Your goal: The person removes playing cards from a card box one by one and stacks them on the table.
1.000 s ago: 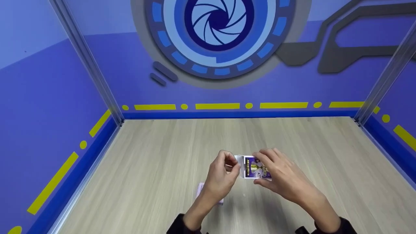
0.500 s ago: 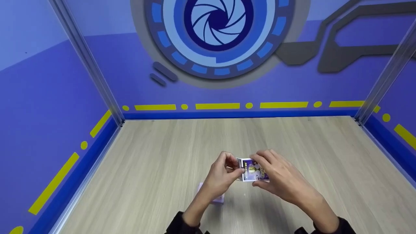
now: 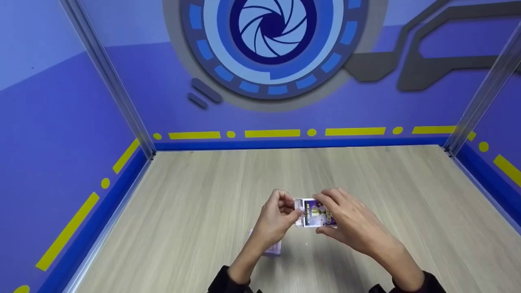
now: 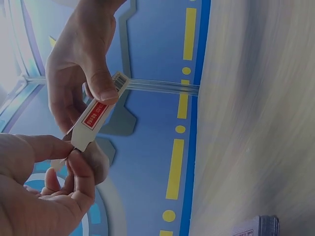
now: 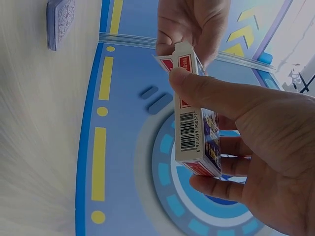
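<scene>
One card stack [image 3: 274, 249] lies below the box [image 3: 314, 215], left forearm [image 3: 249, 257] partly hiding it.

The head view looks from above, forward and down on the wooden tabletop [image 3: 195, 203]. Both wrist views, turned sideways, look from close by at the same card box [image 5: 187, 130] and back wall [image 3: 272, 77].

- The right hand [image 4: 81, 54] holds a tilted white box [image 4: 84, 133], which shows a red label [image 4: 95, 116] and a barcode [image 4: 119, 82].
- The left hand [image 4: 34, 201] pinches the lower end of this box.
- A stack of cards [image 4: 258, 227] lies on the table [image 4: 256, 108].
</scene>
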`<action>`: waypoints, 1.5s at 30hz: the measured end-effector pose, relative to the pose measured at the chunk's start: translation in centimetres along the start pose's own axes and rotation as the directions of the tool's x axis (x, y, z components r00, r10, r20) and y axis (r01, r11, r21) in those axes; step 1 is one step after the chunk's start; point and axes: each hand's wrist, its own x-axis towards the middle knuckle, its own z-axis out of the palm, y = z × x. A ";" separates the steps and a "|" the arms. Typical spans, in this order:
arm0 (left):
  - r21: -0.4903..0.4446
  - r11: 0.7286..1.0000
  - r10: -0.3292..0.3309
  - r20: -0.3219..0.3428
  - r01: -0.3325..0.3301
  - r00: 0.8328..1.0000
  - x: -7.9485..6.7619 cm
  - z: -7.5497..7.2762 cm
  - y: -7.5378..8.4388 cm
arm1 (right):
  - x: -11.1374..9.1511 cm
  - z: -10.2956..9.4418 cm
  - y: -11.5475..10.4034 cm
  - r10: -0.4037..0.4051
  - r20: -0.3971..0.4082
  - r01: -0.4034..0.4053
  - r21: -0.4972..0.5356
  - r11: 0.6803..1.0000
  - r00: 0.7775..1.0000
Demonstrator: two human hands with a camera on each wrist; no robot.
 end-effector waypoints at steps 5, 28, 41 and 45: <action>0.031 0.999 0.017 -0.036 -0.016 0.999 0.0 -0.4 0.2 | 0.0 -0.1 0.3 0.023 -0.004 -0.023 0.006 1.000 1.000; 0.758 0.597 0.191 0.182 -0.261 0.965 -0.7 -2.4 1.3 | -0.2 -0.2 0.5 0.061 0.014 -0.061 -0.007 0.998 0.998; 0.800 0.489 0.215 0.274 -0.346 0.937 -0.7 -2.7 1.3 | -0.3 -0.2 0.6 0.049 0.030 -0.049 0.007 0.999 0.998; 0.805 0.502 0.196 0.249 -0.315 0.948 -0.7 -3.7 1.8 | -0.3 -0.4 0.9 0.063 0.019 -0.063 0.023 0.998 0.998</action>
